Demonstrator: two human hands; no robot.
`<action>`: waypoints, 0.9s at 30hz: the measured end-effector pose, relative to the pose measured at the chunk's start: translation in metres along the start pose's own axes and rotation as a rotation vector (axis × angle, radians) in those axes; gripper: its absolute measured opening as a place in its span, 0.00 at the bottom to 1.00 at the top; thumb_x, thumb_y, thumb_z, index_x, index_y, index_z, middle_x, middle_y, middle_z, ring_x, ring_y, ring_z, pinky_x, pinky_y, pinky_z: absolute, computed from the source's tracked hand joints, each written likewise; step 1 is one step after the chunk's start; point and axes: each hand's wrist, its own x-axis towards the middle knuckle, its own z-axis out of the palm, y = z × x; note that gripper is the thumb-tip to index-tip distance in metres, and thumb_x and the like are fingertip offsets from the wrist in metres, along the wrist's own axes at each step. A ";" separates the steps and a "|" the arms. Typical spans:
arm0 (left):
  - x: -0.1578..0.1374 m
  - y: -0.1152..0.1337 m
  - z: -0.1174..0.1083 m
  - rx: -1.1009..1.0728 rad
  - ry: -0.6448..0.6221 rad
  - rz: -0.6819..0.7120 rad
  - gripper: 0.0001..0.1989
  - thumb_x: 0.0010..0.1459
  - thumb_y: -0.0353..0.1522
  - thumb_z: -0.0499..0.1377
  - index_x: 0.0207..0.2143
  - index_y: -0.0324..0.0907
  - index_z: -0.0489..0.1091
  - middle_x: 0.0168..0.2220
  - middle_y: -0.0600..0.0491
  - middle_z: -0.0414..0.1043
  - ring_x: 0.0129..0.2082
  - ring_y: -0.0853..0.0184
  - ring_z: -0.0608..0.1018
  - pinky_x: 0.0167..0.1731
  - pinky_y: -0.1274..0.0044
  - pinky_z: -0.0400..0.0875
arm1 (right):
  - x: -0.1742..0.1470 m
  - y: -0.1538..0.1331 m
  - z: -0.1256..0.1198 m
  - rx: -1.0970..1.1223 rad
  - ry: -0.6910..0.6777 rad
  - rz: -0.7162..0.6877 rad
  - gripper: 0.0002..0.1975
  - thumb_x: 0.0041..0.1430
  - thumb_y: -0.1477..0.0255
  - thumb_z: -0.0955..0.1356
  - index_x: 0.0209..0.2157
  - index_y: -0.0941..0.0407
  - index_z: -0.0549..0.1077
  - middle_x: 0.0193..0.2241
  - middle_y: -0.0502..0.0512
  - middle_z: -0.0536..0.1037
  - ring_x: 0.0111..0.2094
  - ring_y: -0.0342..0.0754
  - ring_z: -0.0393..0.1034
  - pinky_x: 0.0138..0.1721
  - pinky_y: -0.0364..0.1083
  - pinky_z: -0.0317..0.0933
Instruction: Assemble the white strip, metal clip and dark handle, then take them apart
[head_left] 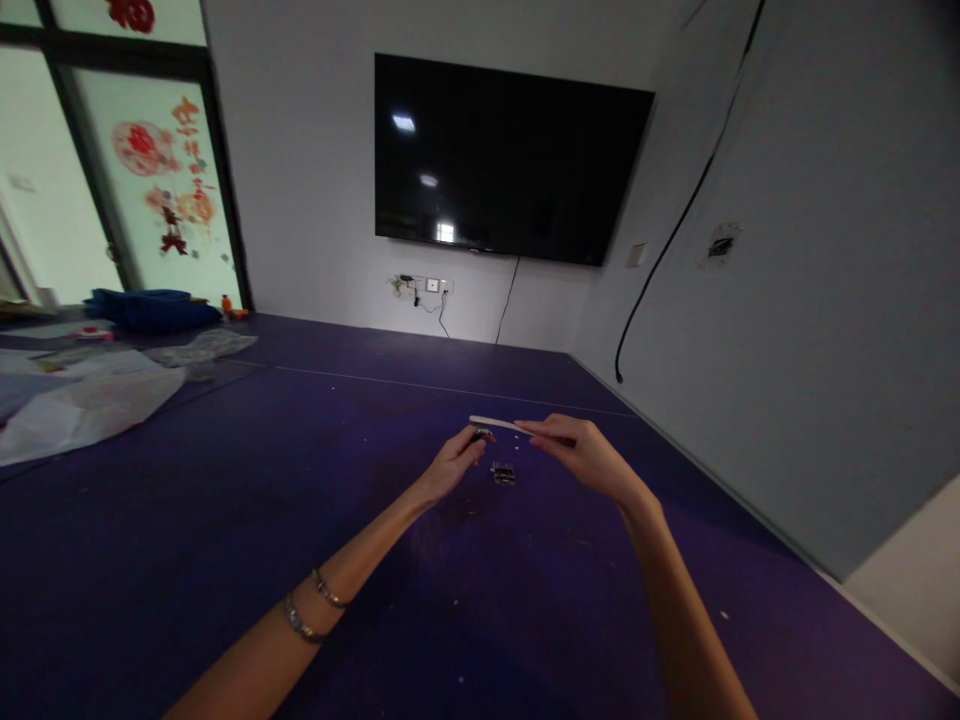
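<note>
My left hand is closed around a small dark part with green and reddish spots, perhaps a little circuit board. In my right hand a slim white stick is pinched between thumb and fingers. Its far end reaches over the dark part; contact between the two cannot be made out, nor whether it has bristles. Just below and between the hands, a small black circuit-board-like piece lies on the purple surface.
Clear plastic bags and sheets spread over the left side, with a blue cloth bundle behind. An orange bottle stands beside it. A black cable hangs down the right wall. A television is mounted ahead.
</note>
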 end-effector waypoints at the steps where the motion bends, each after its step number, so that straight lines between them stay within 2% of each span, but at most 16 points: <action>1: 0.000 0.000 0.001 0.000 0.008 -0.006 0.08 0.53 0.34 0.57 0.36 0.40 0.70 0.23 0.56 0.61 0.25 0.72 0.63 0.25 0.82 0.57 | -0.001 -0.001 -0.001 0.003 -0.018 -0.005 0.15 0.58 0.67 0.63 0.46 0.50 0.72 0.28 0.52 0.73 0.27 0.42 0.64 0.29 0.41 0.57; 4: -0.001 -0.001 0.003 -0.035 0.048 -0.062 0.06 0.52 0.32 0.57 0.32 0.39 0.70 0.22 0.57 0.60 0.24 0.73 0.62 0.25 0.82 0.56 | -0.003 -0.003 -0.004 0.029 -0.092 -0.016 0.15 0.57 0.67 0.64 0.46 0.48 0.73 0.28 0.51 0.72 0.27 0.41 0.63 0.29 0.41 0.57; 7: -0.001 -0.001 0.004 -0.051 0.047 -0.084 0.06 0.53 0.32 0.56 0.33 0.39 0.70 0.22 0.57 0.60 0.23 0.74 0.61 0.24 0.82 0.55 | -0.005 -0.003 -0.006 -0.001 -0.026 0.017 0.15 0.57 0.67 0.63 0.46 0.47 0.73 0.29 0.51 0.72 0.28 0.42 0.64 0.30 0.41 0.57; 9: 0.000 -0.002 0.003 -0.030 0.032 -0.056 0.07 0.53 0.33 0.56 0.35 0.39 0.70 0.22 0.58 0.59 0.23 0.74 0.61 0.24 0.82 0.55 | -0.005 -0.003 -0.007 -0.031 0.003 0.044 0.15 0.57 0.66 0.63 0.46 0.47 0.73 0.28 0.51 0.72 0.28 0.42 0.64 0.30 0.41 0.57; 13: 0.000 -0.005 0.001 0.023 -0.006 0.036 0.07 0.55 0.34 0.55 0.33 0.40 0.69 0.22 0.58 0.58 0.23 0.74 0.61 0.24 0.82 0.55 | -0.006 -0.002 -0.010 0.004 -0.083 0.033 0.15 0.57 0.66 0.63 0.45 0.47 0.73 0.29 0.51 0.72 0.28 0.42 0.64 0.29 0.41 0.57; 16: 0.000 -0.006 0.000 0.034 -0.011 0.025 0.09 0.55 0.35 0.54 0.35 0.40 0.68 0.22 0.58 0.58 0.23 0.74 0.62 0.24 0.82 0.55 | -0.007 -0.002 -0.011 0.003 -0.019 0.065 0.15 0.57 0.66 0.63 0.45 0.48 0.73 0.29 0.52 0.72 0.28 0.43 0.64 0.30 0.41 0.56; 20: 0.000 -0.005 0.001 0.042 -0.011 0.049 0.09 0.55 0.36 0.54 0.34 0.40 0.68 0.22 0.57 0.59 0.23 0.74 0.62 0.23 0.82 0.55 | -0.007 0.001 -0.011 0.044 -0.117 0.054 0.15 0.56 0.66 0.64 0.45 0.49 0.73 0.28 0.52 0.73 0.28 0.43 0.63 0.29 0.42 0.57; 24: 0.000 -0.004 0.002 0.046 -0.017 0.062 0.10 0.56 0.38 0.53 0.35 0.41 0.67 0.22 0.57 0.59 0.23 0.74 0.62 0.23 0.82 0.56 | -0.007 0.006 -0.011 0.033 -0.022 0.064 0.16 0.57 0.66 0.64 0.46 0.50 0.73 0.29 0.52 0.73 0.28 0.43 0.63 0.30 0.42 0.56; 27: 0.000 -0.007 0.002 0.064 -0.027 0.062 0.11 0.55 0.39 0.53 0.34 0.41 0.67 0.22 0.57 0.58 0.23 0.74 0.61 0.24 0.82 0.56 | -0.009 0.009 -0.015 0.064 -0.115 0.062 0.16 0.56 0.65 0.64 0.46 0.50 0.73 0.29 0.52 0.74 0.29 0.43 0.63 0.30 0.42 0.56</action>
